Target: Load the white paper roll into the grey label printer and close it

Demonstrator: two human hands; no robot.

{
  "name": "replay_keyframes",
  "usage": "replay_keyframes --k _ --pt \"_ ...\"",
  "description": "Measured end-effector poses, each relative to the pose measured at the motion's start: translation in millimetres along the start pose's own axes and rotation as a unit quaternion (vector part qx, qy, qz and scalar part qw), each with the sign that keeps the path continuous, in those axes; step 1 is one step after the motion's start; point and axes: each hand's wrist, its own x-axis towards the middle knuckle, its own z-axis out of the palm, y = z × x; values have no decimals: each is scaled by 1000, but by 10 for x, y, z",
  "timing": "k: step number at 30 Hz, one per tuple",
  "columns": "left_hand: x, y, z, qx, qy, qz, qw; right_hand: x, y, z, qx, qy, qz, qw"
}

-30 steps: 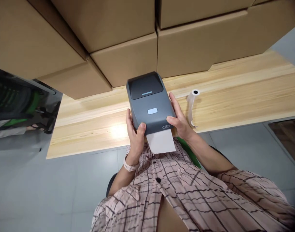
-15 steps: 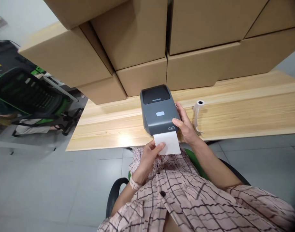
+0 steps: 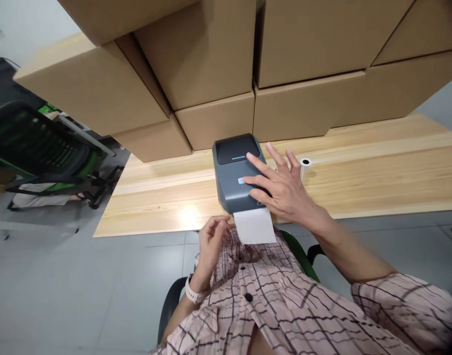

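A dark grey label printer [image 3: 229, 186] sits near the front edge of the wooden table. From its front slot a blank white paper strip [image 3: 254, 228] hangs over the edge. My right hand [image 3: 283, 190] is spread over the printer's right side, one fingertip at the pale button [image 3: 241, 181] on its lid; it holds nothing. My left hand [image 3: 213, 241] is at the table edge, left of the strip and apart from it, its fingers curled in with nothing visible in them. Behind my right hand, a small white paper roll [image 3: 305, 162] stands partly hidden.
Stacked cardboard boxes [image 3: 218, 121] line the back of the table [image 3: 377, 167], close behind the printer. On the left, an office chair [image 3: 37, 143] stands on the tiled floor. My own chair's armrest [image 3: 170, 305] shows below.
My left hand has let go of the paper strip and moved left. My right hand has shifted from gripping the printer's right side to lying over its top, a finger at the button.
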Motion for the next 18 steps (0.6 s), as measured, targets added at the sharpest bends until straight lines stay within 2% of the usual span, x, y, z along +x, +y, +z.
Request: replay_keyframes --k 3,6,9,12,15,18 --pt "145 69 -73 25 79 69 994 53 9 51 14 -24 -8 1000" --pt "308 115 -63 55 117 142 981 -42 53 84 46 -13 5 999" --pt "403 120 -16 88 86 200 972 -282 139 105 135 47 81 986" --pt "398 71 38 98 24 200 975 -542 196 145 243 112 187 945" --pt "347 -14 96 76 -10 174 982 -694 158 209 305 116 255 910" --pt "312 -101 147 62 -6 158 985 -739 79 286 339 91 269 897"
